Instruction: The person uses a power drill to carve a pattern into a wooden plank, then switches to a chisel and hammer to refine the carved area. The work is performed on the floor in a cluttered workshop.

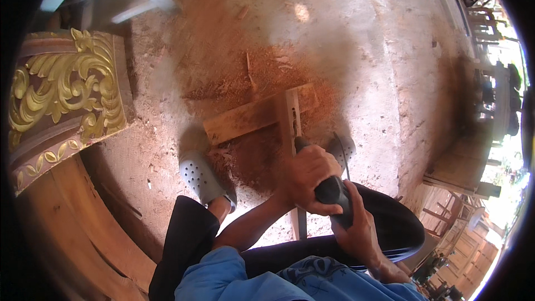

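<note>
Both my hands are closed around a black power tool (333, 191), which looks like an angle grinder, in front of my knees. My left hand (314, 181) wraps over it, and a dark end of the tool sticks out beyond the knuckles. Around the tool's near side curls my right hand (356, 226); a thin dark cord rises beside its fingers. No disc or blade shows. Beneath the tool stretches a narrow wooden piece with slots (292, 116), partly hidden by my left hand and forearm. It meets a wooden board (239, 124) lying across the floor.
Reddish sawdust (223, 67) covers the floor between and beyond my grey clogs (202, 178). At the left stands a carved panel with gold leaf scrolls (72, 89), above a large curved wooden piece (72, 217). Wooden furniture (462, 245) and stacked timber line the right side.
</note>
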`<state>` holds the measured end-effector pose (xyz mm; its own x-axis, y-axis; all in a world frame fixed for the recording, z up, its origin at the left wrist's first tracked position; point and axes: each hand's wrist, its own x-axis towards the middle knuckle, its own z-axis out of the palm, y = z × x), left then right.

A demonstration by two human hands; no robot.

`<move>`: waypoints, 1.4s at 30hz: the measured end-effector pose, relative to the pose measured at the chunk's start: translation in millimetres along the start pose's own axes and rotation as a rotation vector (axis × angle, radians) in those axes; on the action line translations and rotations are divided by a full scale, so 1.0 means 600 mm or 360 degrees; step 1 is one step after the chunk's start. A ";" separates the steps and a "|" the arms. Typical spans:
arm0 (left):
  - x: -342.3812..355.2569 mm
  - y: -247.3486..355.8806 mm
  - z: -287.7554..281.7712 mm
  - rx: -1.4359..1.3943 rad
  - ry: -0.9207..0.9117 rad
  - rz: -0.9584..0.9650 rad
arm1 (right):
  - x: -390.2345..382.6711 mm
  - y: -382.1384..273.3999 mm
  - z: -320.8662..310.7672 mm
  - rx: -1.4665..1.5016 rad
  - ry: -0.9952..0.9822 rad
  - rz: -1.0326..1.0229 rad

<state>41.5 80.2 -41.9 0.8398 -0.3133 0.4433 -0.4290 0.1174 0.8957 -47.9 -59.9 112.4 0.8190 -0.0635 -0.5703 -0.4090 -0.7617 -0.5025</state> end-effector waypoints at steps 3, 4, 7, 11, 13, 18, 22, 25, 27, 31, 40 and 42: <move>-0.012 0.007 0.017 0.0044 0.0010 0.0094 | -0.016 0.033 0.025 0.0020 0.0107 -0.0083; -0.018 0.006 0.023 0.0074 -0.0010 0.0142 | -0.023 0.048 0.037 0.0056 0.0082 0.0016; -0.041 -0.005 0.029 0.0015 -0.0085 0.0189 | -0.034 0.096 0.093 0.0077 0.0216 -0.0122; -0.068 -0.011 0.032 0.0166 -0.0157 0.0228 | -0.033 0.142 0.153 0.0017 0.0388 -0.0264; -0.073 -0.012 0.031 0.0259 -0.0148 0.0238 | -0.033 0.154 0.169 0.0020 0.0482 -0.0329; -0.064 -0.021 0.026 -0.0011 -0.0243 0.0137 | -0.038 0.166 0.182 0.0065 0.0486 -0.0339; -0.045 -0.021 0.028 -0.0084 -0.0330 -0.0010 | -0.035 0.175 0.187 0.0036 0.0535 -0.0413; -0.026 -0.008 0.026 0.0022 -0.0545 -0.0185 | -0.033 0.179 0.188 0.0058 0.0524 -0.0432; -0.012 0.007 0.025 0.0155 -0.0673 -0.0340 | -0.041 0.177 0.186 0.0041 0.0496 -0.0400; 0.000 0.032 0.030 0.0106 -0.0710 -0.0507 | -0.072 0.171 0.180 0.0196 0.0474 -0.0325; -0.034 0.005 0.052 0.0309 -0.0860 -0.0394 | -0.064 0.207 0.213 0.0326 0.0210 -0.0053; -0.037 -0.005 0.051 0.0342 -0.0838 -0.0387 | -0.050 0.214 0.213 0.0279 0.0128 0.0018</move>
<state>14.3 58.2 -55.2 0.6685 -0.7368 0.1010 -0.3491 -0.1910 0.9174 -176.4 -73.8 -18.0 0.8405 -0.1280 -0.5265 -0.4765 -0.6373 -0.6057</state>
